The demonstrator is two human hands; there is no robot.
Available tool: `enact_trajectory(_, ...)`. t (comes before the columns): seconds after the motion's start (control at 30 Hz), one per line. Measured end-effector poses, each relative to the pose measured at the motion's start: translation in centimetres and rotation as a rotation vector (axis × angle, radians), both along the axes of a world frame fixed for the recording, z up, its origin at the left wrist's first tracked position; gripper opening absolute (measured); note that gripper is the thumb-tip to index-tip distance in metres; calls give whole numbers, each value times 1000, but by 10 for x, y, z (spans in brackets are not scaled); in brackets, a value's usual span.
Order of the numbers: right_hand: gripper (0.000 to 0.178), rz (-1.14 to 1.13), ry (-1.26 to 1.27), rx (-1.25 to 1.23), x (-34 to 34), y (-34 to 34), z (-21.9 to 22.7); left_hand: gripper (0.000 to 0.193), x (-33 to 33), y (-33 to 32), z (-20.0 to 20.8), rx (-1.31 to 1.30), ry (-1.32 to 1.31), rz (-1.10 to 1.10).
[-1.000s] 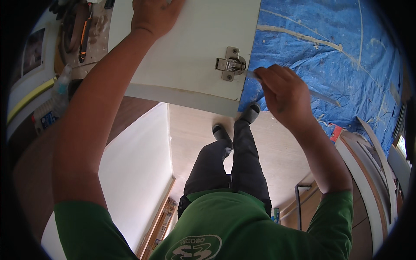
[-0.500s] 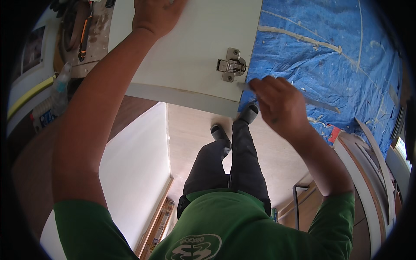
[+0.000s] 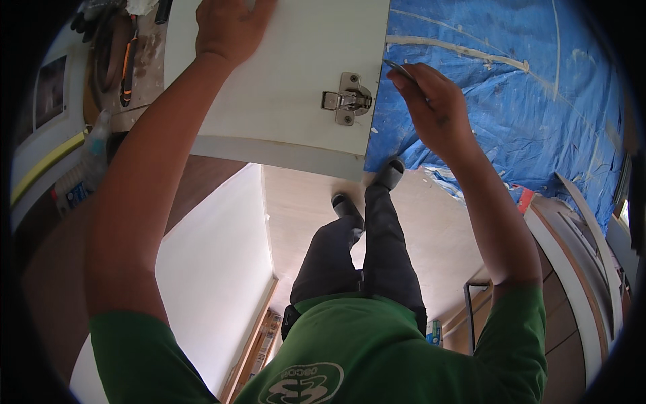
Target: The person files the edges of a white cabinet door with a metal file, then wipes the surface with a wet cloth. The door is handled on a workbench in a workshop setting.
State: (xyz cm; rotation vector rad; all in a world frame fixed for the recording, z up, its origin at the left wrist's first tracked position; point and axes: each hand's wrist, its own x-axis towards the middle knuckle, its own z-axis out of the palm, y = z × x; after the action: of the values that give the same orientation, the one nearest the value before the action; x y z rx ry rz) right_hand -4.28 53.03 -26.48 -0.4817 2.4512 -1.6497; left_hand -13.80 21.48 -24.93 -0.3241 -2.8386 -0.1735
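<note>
A pale cabinet door panel (image 3: 269, 101) lies flat before me, with a metal concealed hinge (image 3: 348, 99) screwed on near its right edge. My left hand (image 3: 232, 30) rests flat on the panel's far left part; its thumb is spread and its fingertips run out of view. Just off the panel's right edge, my right hand (image 3: 434, 101) is closed around a thin flat metal blade (image 3: 398, 68). The blade's tip points toward that edge, beyond the hinge. Most of its length is hidden by my fingers, and I cannot tell its exact kind.
Crinkled blue sheeting (image 3: 498, 101) spreads to the right of the panel. An orange-and-black cutter knife (image 3: 128, 64) lies on the worn surface at left, near a plastic bottle (image 3: 70, 188). Loose curved strips (image 3: 585, 236) lean at the right. My feet stand on pale flooring (image 3: 309, 182).
My right hand has moved farther up along the panel's right edge and turned, carrying the blade. The panel sits slightly more to the left in view. My left hand remains on it.
</note>
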Motion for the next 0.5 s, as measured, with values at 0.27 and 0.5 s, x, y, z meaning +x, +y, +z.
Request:
enact_trajectory(0.27, 23, 161, 185, 55, 59, 4, -8, 51, 1, -9, -3, -31, 37, -28)
enact_trajectory(0.5, 26, 227, 160, 68, 84, 9, 5, 49, -2, -13, -8, -47, 86, -63)
